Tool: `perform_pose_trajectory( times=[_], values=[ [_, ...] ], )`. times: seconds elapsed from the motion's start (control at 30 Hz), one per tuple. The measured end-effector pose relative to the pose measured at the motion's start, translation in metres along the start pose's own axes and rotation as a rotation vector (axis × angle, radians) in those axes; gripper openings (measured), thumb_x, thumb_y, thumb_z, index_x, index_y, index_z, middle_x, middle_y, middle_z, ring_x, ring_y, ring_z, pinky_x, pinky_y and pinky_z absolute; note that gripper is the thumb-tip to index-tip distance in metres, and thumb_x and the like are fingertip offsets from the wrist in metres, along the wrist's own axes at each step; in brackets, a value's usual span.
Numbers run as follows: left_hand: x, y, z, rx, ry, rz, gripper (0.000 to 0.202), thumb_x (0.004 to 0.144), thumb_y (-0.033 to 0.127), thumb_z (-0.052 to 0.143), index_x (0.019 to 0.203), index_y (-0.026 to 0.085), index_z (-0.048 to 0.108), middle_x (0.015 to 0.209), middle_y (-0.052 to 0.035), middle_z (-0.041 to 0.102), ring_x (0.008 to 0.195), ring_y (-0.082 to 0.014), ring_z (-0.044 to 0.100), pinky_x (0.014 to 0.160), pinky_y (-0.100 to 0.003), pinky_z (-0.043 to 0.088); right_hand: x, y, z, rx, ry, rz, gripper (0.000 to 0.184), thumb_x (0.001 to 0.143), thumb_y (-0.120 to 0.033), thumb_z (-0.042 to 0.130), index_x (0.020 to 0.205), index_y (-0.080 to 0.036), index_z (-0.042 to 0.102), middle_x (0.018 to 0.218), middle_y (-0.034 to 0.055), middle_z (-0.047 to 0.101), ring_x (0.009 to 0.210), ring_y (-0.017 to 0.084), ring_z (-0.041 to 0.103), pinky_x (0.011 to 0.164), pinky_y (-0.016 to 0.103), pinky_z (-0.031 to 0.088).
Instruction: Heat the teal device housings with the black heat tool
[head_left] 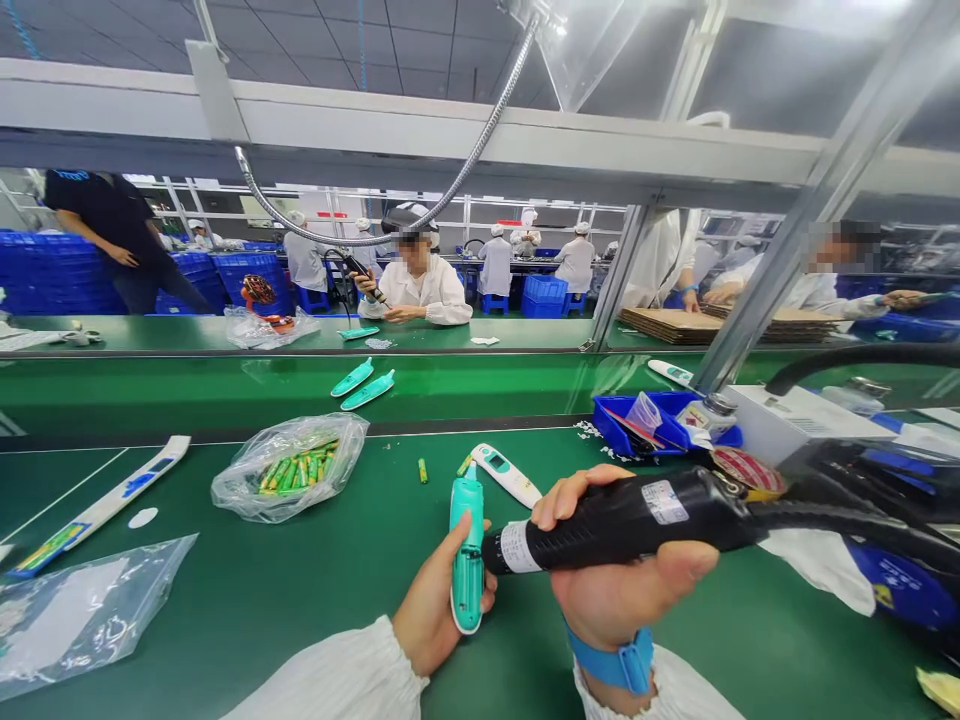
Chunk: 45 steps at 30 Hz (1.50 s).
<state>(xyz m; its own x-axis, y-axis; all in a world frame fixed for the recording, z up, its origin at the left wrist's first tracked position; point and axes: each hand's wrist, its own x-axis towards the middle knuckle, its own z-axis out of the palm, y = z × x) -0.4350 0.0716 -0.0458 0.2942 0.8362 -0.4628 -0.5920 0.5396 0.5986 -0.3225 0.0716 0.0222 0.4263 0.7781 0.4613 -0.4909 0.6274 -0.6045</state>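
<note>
My left hand (429, 605) is closed around a teal and white thermometer (467, 590), held upright with its narrow tip away from me. An open recess shows in the lower part of its teal back. A thick black electric screwdriver (626, 520) lies in my right hand (600, 605), fingers wrapped over its body. Its front end is beside the thermometer's right side; whether the bit touches is hidden. Just behind, a white thermometer with a small display (508, 476) lies on the green bench. A single green battery (423, 470) lies to its left.
A clear bag of green batteries (300, 468) lies left of centre. Two teal thermometers (367, 390) rest on the green strip beyond. Blue bins (637, 422) and a white box (802, 415) stand right. Across the bench, a person (424, 285) holds a dark tool.
</note>
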Motion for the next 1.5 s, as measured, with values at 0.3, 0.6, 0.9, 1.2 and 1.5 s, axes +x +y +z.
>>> perform_pose_trajectory(
  times=[0.3,0.6,0.9,1.2,1.5],
  values=[
    [0.001,-0.002,-0.002,0.060,0.005,0.030,0.029,0.083,0.042,0.051,0.088,0.014,0.060,0.060,-0.0016,0.051,0.047,-0.0106,0.048,0.039,-0.020,0.035,-0.001,0.004,0.002,-0.017,-0.039,-0.013,0.057,0.062,-0.076,0.044,0.076,-0.022,0.057,0.050,-0.0031,0.054,0.038,0.014,0.048,0.038,0.026,0.040],
    [0.000,-0.002,0.000,0.106,-0.002,0.071,0.027,0.085,0.039,0.047,0.080,0.015,0.059,0.057,-0.0016,0.050,0.047,-0.0104,0.046,0.039,-0.019,0.033,-0.004,0.005,0.004,0.002,-0.068,0.005,0.055,0.061,-0.076,0.045,0.077,-0.024,0.054,0.052,-0.0048,0.054,0.040,0.013,0.049,0.040,0.025,0.040],
    [0.000,-0.002,0.003,0.119,0.001,0.078,0.026,0.086,0.038,0.046,0.081,0.016,0.058,0.058,-0.0007,0.050,0.046,-0.0099,0.046,0.038,-0.019,0.034,0.000,0.003,0.004,-0.008,-0.071,-0.024,0.056,0.061,-0.077,0.045,0.072,-0.022,0.055,0.049,-0.0043,0.055,0.037,0.013,0.050,0.037,0.025,0.040],
    [-0.001,0.001,0.000,0.001,0.023,0.063,0.018,0.081,0.016,0.055,0.098,0.011,0.053,0.061,-0.0019,0.053,0.049,-0.0096,0.049,0.037,-0.016,0.034,0.008,-0.013,-0.002,-0.028,0.015,-0.083,0.060,0.059,-0.079,0.043,0.073,-0.022,0.056,0.051,-0.0031,0.053,0.037,0.014,0.048,0.036,0.027,0.041],
    [0.002,0.003,-0.001,-0.029,0.074,0.109,0.047,0.075,0.000,0.056,0.118,0.014,0.041,0.062,-0.0004,0.054,0.050,-0.0085,0.051,0.045,-0.016,0.040,0.007,-0.015,-0.005,-0.055,-0.007,-0.095,0.060,0.059,-0.079,0.043,0.076,-0.023,0.058,0.052,-0.0027,0.055,0.038,0.015,0.049,0.038,0.029,0.042]
  ],
)
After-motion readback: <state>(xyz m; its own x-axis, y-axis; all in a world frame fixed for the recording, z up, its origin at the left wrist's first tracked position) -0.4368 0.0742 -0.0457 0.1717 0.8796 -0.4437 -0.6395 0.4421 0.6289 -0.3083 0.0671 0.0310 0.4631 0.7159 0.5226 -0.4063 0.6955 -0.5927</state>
